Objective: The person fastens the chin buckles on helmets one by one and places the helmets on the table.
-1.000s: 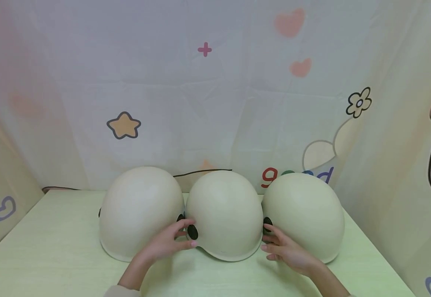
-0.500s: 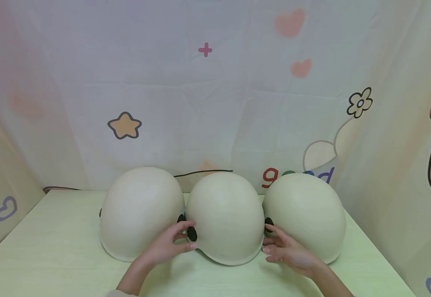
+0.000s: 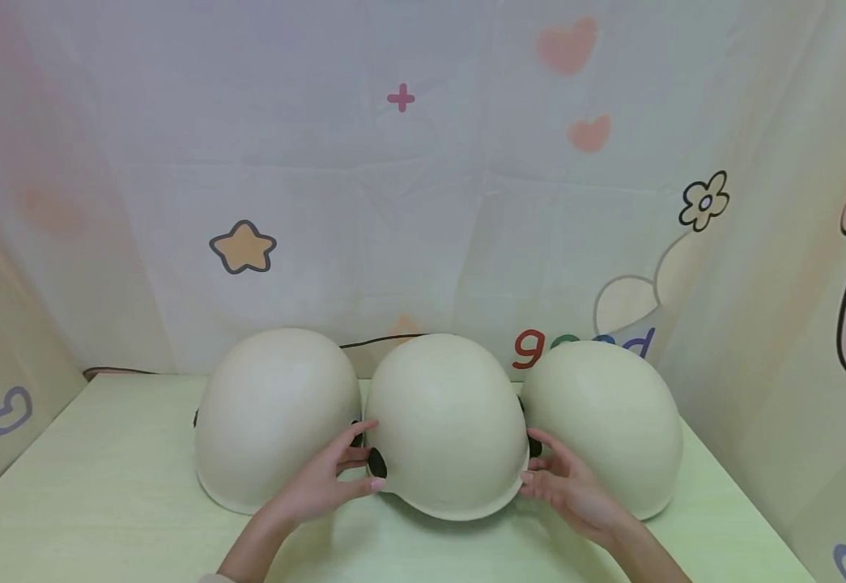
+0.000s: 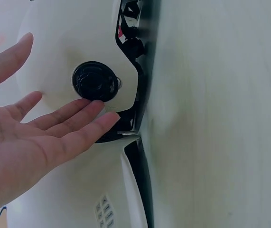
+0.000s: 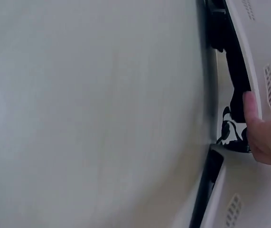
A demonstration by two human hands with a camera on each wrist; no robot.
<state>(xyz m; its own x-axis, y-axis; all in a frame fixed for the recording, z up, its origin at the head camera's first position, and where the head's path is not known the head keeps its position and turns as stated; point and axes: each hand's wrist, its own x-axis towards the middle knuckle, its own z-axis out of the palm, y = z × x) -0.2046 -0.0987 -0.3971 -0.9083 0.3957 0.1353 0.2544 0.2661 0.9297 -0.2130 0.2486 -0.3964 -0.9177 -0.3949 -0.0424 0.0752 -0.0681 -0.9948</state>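
Observation:
Three cream helmets stand side by side on the table: a left helmet [image 3: 277, 413], a middle helmet [image 3: 444, 421] and a right helmet [image 3: 605, 421]. My left hand [image 3: 324, 482] reaches into the gap left of the middle helmet. Its fingers are extended around a black round side knob [image 4: 95, 81], with fingertips right at it. At the middle helmet's right edge, my right hand [image 3: 576, 490] grips the lower rim, thumb [image 5: 250, 107] along it and the other fingers partly hidden behind. A dark shadow shows under the middle helmet's front rim.
The pale green table [image 3: 65, 486] extends in front and to both sides. Behind it hangs a printed curtain [image 3: 320, 162], close to the helmets. Black straps [image 5: 228, 130] show under the helmets' edges.
The middle helmet has shifted slightly right and its right side has come forward. My right hand has closed in on its rim; the left hand's fingers have spread slightly.

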